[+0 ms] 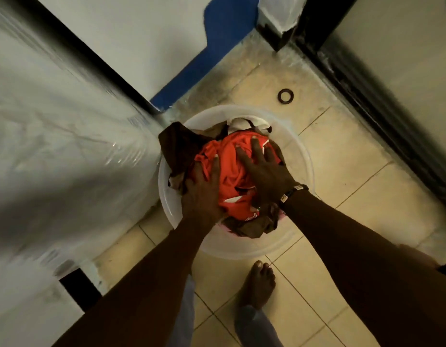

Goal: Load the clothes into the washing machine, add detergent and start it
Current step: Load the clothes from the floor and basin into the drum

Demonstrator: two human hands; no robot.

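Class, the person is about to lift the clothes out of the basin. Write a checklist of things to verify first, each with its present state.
1. Left hand on the clothes: ok, it lies on the orange garment.
2. Right hand on the clothes: ok, fingers spread flat on top.
3. Grip closed round the pile: not ok, right fingers are straight.
4. Brown garment inside the basin: not ok, it drapes over the rim.
5. Washing machine door open: cannot tell.
6. Foot clear of the basin: ok.
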